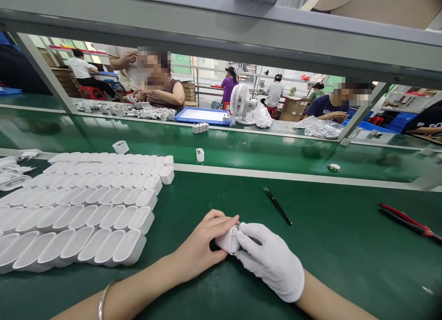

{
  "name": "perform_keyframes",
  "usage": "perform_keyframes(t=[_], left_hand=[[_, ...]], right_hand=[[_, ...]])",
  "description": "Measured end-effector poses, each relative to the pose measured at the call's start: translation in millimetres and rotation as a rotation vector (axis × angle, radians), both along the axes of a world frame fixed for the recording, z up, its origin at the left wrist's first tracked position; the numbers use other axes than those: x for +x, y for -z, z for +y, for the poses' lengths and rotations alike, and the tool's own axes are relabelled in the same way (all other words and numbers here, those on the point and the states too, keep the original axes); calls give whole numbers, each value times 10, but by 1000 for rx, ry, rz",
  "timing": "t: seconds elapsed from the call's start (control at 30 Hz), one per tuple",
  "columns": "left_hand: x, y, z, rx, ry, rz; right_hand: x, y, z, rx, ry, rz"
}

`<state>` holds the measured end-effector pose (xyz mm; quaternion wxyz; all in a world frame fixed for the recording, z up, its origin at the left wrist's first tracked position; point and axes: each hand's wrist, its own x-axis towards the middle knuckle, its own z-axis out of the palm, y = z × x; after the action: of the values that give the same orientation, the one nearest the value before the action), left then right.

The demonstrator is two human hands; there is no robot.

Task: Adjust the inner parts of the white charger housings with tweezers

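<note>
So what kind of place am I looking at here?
Most likely a factory assembly line. Rows of identical white shells lie on a green bench, other people sit at work across a belt, and both hands, left and gloved right, hold one white shell.

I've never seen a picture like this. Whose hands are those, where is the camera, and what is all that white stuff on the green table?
The camera sits on a worker's head, looking down at their own hands. The bare left hand and the white-gloved right hand together hold a small white plastic shell, fingers closed around it. On the green table mat, to the left, lie rows of white oval plastic shells. Thin black tweezers and red-handled pliers lie to the right. Beyond the green conveyor belt, other people work near a small white fan.
</note>
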<state>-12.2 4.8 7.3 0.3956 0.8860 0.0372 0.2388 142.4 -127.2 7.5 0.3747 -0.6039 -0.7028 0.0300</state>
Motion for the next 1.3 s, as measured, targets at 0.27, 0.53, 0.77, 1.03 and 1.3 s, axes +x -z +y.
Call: perform_keyframes(t=[0.27,0.53,0.77,1.03,1.3], left_hand=[[-31,-148,-107,-151,25,134],[-16,-131,-113,-481,39,229],[-17,-118,-71,-411,-35,395],[-19,-94,-90,-325,-71,266],[18,-53,-134,-872,-93,179]], right_hand=[[-18,-31,2,-345,-199,995],[-39,-164,66,-417,-29,891],[727,-165,73,-173,721,9],[775,-81,78,-365,848,-328],[983,75,181,-356,770,-137]])
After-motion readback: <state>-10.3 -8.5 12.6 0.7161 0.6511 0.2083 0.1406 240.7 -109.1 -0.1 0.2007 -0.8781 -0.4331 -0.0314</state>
